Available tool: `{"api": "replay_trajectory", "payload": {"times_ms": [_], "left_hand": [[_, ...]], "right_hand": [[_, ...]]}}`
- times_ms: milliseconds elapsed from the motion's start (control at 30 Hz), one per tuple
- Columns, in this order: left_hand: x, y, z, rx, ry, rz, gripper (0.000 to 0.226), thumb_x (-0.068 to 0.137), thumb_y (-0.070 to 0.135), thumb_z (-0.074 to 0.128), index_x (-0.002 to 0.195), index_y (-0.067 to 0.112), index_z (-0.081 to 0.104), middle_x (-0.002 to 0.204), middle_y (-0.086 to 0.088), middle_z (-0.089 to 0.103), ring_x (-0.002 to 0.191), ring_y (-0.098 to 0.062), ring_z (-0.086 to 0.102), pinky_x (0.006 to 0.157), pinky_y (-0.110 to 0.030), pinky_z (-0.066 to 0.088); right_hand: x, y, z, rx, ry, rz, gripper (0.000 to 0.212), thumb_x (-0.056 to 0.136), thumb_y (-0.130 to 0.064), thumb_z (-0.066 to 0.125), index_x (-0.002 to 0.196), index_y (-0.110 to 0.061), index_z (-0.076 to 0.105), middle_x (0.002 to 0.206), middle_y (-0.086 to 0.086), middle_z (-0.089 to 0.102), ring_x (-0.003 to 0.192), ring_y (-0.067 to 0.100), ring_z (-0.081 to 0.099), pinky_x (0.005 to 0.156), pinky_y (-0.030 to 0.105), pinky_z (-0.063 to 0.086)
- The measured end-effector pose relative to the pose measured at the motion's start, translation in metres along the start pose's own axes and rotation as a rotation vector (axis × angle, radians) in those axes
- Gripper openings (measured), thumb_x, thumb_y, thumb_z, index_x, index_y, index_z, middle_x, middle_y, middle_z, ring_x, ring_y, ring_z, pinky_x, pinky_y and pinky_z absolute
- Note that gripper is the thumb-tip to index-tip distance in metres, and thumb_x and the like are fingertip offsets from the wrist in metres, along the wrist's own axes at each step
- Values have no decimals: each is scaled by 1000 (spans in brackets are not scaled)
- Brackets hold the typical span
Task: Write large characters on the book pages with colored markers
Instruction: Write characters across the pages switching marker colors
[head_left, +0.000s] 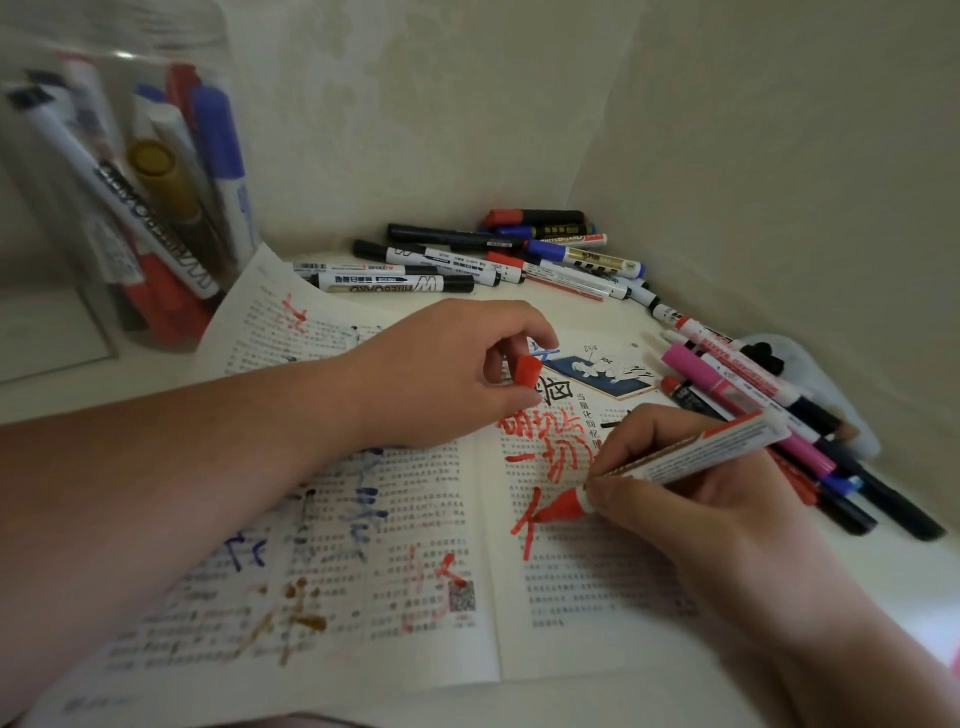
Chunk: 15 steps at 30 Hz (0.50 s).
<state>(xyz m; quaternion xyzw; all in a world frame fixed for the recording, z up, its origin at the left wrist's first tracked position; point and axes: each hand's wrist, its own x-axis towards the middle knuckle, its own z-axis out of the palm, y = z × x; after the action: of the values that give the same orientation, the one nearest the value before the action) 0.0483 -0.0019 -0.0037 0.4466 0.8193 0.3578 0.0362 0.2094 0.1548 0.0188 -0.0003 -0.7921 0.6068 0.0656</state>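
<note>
Now the right hand (691, 499) grips a red-tipped white marker (670, 462) on the open printed book (571, 597); the left hand (441, 374) pinches its red cap (527, 371).

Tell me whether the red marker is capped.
Uncapped: the red marker shows its bare tip on the page, and the left hand pinches a red cap.
</note>
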Motion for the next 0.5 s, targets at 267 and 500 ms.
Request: {"api": "replay_trajectory", "payload": {"times_ms": [267,500], "left_hand": [[0,-1,0,-15,8,7,39,85,37,77,118,44,58,97,23,62,87,-2,60,78,-20,52],[0,-1,0,-21,11,3,40,83,37,79,113,49,55,94,24,63,85,-2,60,73,-14,48]], "right_hand": [[2,5,-2,-69,57,2,4,73,-4,68,73,-8,69,77,16,75,74,38,72,64,36,58],[-2,2,-3,20,-73,39,9,76,10,70,74,1,67,74,17,76,68,21,74,60,19,54]]}}
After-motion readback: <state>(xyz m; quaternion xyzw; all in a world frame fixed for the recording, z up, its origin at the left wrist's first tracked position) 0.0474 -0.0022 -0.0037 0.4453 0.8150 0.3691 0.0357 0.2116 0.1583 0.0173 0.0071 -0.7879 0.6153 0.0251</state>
